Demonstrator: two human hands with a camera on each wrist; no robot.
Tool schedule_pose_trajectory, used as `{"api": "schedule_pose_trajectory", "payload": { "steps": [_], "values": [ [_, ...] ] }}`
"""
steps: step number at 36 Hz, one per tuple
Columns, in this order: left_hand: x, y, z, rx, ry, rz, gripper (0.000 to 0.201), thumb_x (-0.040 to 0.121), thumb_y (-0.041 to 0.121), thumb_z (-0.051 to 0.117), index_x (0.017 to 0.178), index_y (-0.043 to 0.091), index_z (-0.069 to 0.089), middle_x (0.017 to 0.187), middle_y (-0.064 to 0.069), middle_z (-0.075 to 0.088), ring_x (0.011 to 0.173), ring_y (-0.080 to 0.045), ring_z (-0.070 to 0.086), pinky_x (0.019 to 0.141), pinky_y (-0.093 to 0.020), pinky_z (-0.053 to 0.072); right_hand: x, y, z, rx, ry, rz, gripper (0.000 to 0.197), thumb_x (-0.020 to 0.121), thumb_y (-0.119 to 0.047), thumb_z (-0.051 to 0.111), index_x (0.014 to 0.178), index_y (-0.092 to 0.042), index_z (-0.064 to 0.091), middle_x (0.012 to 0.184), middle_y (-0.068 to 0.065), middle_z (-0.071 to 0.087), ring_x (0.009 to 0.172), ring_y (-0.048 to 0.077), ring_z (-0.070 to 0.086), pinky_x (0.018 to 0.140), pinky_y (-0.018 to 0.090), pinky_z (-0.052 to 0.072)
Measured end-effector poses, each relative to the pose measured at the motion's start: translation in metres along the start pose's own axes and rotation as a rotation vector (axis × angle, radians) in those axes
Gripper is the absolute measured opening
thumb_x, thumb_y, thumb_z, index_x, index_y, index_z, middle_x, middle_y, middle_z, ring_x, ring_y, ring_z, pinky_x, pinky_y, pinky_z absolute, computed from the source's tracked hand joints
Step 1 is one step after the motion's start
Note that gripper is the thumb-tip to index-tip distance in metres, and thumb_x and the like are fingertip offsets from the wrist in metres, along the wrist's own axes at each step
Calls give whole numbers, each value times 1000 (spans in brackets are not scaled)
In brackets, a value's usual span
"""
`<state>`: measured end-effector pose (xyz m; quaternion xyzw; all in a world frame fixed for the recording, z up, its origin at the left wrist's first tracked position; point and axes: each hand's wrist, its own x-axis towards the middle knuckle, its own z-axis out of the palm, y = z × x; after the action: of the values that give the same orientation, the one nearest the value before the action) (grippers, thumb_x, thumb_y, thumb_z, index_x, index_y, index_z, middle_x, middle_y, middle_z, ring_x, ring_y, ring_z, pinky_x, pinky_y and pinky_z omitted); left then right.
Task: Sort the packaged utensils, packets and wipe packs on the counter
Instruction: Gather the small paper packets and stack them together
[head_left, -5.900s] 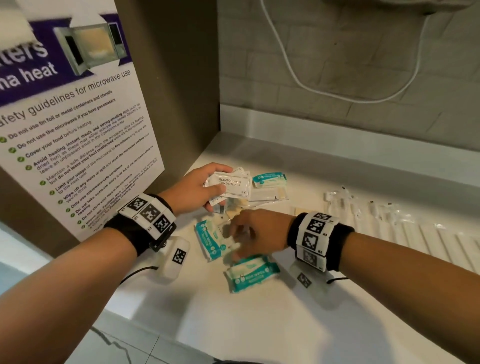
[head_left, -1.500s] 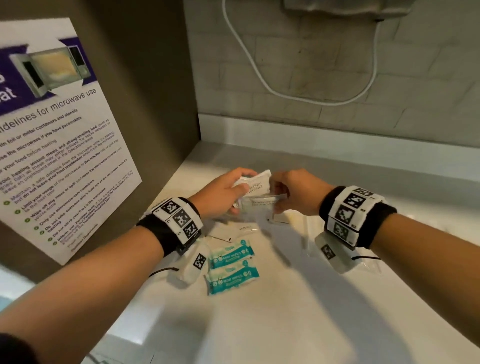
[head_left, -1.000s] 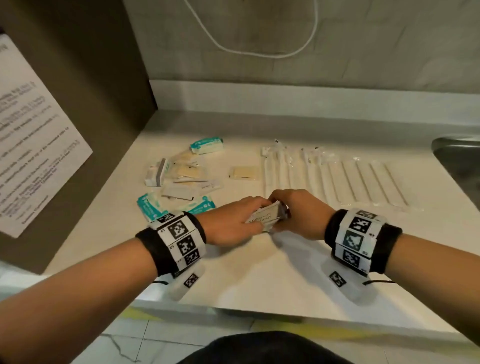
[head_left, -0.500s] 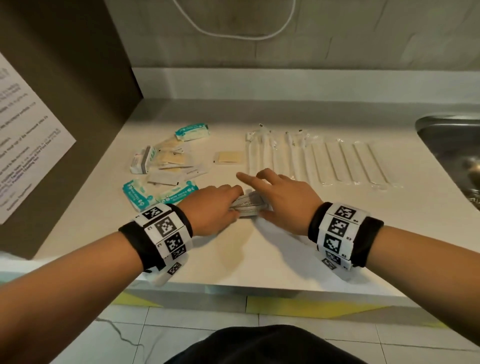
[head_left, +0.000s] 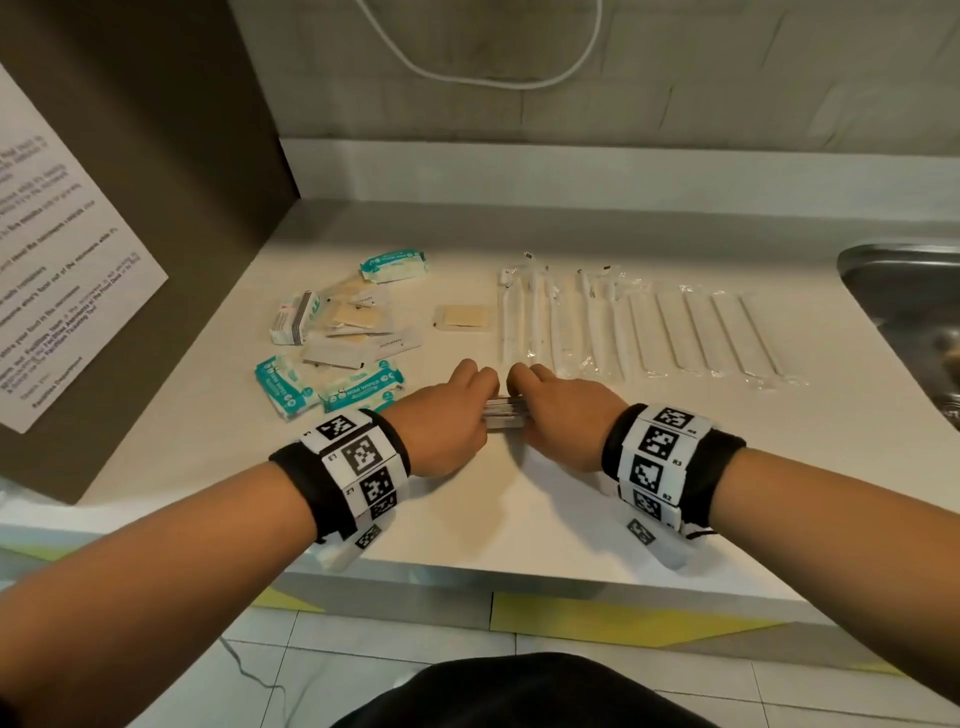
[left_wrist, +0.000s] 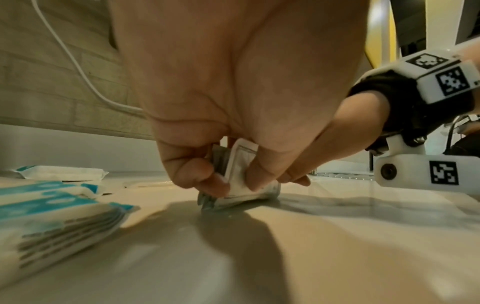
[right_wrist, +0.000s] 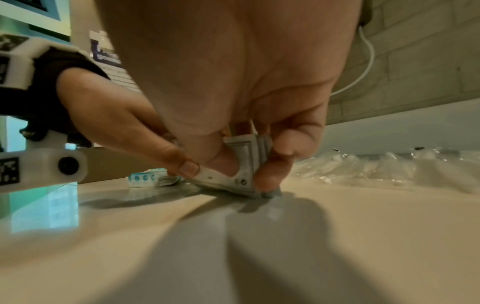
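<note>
A small stack of white sachets (head_left: 503, 419) stands on edge on the white counter (head_left: 519, 493) between both hands. My left hand (head_left: 441, 415) pinches its left end (left_wrist: 237, 174) between thumb and fingers. My right hand (head_left: 558, 415) pinches the right end (right_wrist: 244, 172) the same way. Teal wipe packs (head_left: 358, 392) lie just left of my left hand, another (head_left: 394, 265) farther back. Loose packets (head_left: 358, 332) and a small box (head_left: 295, 325) sit between them. A row of wrapped utensils (head_left: 623, 327) lies behind my right hand.
A steel sink (head_left: 909, 312) opens at the right edge of the counter. A brown side panel with a printed notice (head_left: 62, 260) walls off the left. A white cable (head_left: 493, 73) hangs on the tiled back wall. The counter's front edge is close below my wrists.
Both hands brought the sachet stack from the back left down to the counter's front. My right fingers, straight half a second ago, now curl round the stack's end.
</note>
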<state>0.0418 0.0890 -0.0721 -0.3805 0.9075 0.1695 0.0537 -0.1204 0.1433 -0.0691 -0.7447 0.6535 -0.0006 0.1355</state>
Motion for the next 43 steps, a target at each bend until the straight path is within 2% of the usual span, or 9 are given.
{"api": "schedule_pose_trajectory", "payload": {
  "steps": [10, 16, 20, 26, 29, 32, 36, 41, 43],
  "values": [
    [5, 2, -2, -128, -148, -64, 27, 93, 20, 49, 115, 11, 35, 113, -6, 34, 65, -20, 45, 65, -34, 34, 6, 0, -1, 102, -158, 28, 24, 97, -30, 41, 108, -9, 43, 102, 6, 42, 72, 24, 51, 70, 36, 42],
    [7, 2, -2, -94, -145, -21, 22, 95, 17, 48, 103, 18, 28, 109, -6, 31, 58, -15, 40, 62, -33, 31, 6, -2, 1, 67, -180, 9, 28, 94, -30, 48, 111, -9, 41, 101, 3, 37, 72, 23, 49, 66, 34, 36],
    [7, 1, 1, -84, -147, -7, 25, 94, 19, 50, 111, 12, 32, 108, -3, 27, 57, -14, 39, 62, -33, 32, 8, -2, 3, 77, -172, 2, 38, 88, -32, 58, 114, -9, 41, 99, 1, 35, 74, 24, 50, 67, 33, 36],
    [10, -14, -8, -176, -174, 27, 27, 96, 22, 49, 120, 14, 38, 112, -3, 34, 67, -14, 47, 68, -30, 37, 12, 8, -5, 129, -173, -40, 27, 94, -27, 51, 112, -7, 47, 99, 6, 38, 62, 14, 43, 68, 31, 36],
    [8, -22, -21, -239, -117, 54, 27, 98, 26, 52, 123, 20, 44, 111, 0, 47, 81, -11, 53, 70, -21, 40, 15, 13, -18, 148, -166, -49, 25, 94, -26, 54, 111, -8, 52, 102, 9, 51, 79, 23, 54, 70, 30, 41],
    [7, -34, -35, -401, -38, -8, 32, 95, 26, 60, 124, 23, 46, 96, 7, 58, 67, -3, 56, 56, -10, 42, 22, 18, -33, 231, -125, -66, 27, 91, -24, 60, 113, -8, 54, 101, 6, 61, 85, 22, 56, 67, 25, 42],
    [12, -49, -56, -624, 44, -74, 46, 87, 25, 72, 125, 26, 48, 113, 2, 63, 92, -22, 68, 81, -40, 58, 40, 21, -56, 302, -47, -48, 29, 86, -25, 68, 110, -11, 58, 99, 2, 62, 84, 18, 56, 67, 21, 41],
    [32, -66, -85, -836, 136, -113, 39, 81, 14, 77, 111, 19, 52, 98, -4, 67, 96, -28, 69, 85, -39, 55, 71, 22, -87, 348, -7, -6, 37, 81, -34, 73, 107, -10, 63, 97, 4, 64, 81, 19, 56, 71, 29, 45],
    [44, -74, -93, -880, 179, -129, 37, 82, 8, 76, 110, 13, 52, 97, -7, 62, 89, -29, 66, 76, -30, 55, 88, 23, -97, 349, -25, 19, 40, 79, -37, 75, 105, -9, 64, 95, 6, 67, 80, 22, 60, 74, 32, 48]
  ]
}}
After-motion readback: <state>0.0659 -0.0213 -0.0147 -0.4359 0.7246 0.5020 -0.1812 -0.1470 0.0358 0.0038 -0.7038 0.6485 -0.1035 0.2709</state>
